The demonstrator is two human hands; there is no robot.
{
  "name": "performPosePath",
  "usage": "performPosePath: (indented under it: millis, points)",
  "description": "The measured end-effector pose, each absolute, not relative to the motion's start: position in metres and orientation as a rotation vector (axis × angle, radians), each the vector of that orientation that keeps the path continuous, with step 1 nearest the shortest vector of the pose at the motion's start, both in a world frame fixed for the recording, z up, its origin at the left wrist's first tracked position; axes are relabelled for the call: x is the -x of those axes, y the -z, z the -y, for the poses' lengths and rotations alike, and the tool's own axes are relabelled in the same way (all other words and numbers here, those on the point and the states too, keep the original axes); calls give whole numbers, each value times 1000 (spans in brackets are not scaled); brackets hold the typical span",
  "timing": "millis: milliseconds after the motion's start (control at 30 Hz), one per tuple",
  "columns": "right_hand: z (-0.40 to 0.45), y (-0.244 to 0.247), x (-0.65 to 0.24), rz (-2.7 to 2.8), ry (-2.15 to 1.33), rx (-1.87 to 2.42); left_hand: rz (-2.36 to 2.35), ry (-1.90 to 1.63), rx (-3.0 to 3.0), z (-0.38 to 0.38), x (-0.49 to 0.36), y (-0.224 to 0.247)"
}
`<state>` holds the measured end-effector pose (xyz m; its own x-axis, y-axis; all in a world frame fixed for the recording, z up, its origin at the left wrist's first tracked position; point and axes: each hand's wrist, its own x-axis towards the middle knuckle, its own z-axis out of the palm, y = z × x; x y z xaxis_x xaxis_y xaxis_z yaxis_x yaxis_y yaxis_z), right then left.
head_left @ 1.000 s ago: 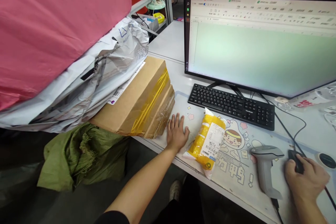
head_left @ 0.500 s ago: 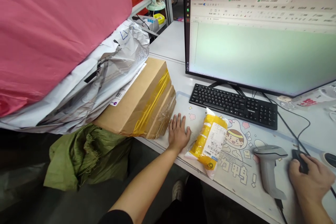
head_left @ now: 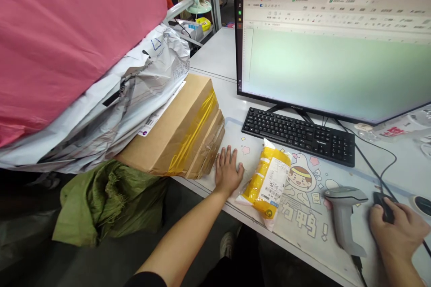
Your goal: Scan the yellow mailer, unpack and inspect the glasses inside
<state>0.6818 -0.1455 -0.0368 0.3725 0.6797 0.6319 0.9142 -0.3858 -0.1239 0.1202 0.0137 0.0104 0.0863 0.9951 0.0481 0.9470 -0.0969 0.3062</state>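
Observation:
My left hand [head_left: 229, 172] lies flat on the desk mat with its fingers spread, holding nothing. Just right of it rests a yellow plastic-wrapped parcel [head_left: 261, 179] with a white label. On the left, close to those fingers, are stacked cardboard boxes [head_left: 182, 121], one bound with yellow tape. At the right edge my right hand [head_left: 399, 224] is wrapped over a black computer mouse [head_left: 384, 206]. A grey barcode scanner [head_left: 345, 215] lies between the parcel and the mouse.
Behind the parcel are a black keyboard [head_left: 298, 136] and a lit monitor [head_left: 333, 58]. Pink [head_left: 74, 31] and white plastic packages [head_left: 134, 85] lean over the boxes. A green sack [head_left: 111, 202] hangs below the desk's left edge. Plastic cups [head_left: 404, 128] stand at right.
The view has shifted very slightly. Both hands, the parcel and the scanner stay where they were.

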Motion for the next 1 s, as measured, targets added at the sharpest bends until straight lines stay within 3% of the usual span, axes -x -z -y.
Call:
performPosePath:
  millis: [1000]
  points:
    - [146, 40, -685, 1513, 831, 1916, -1970, -370, -2164, -13, -120, -12]
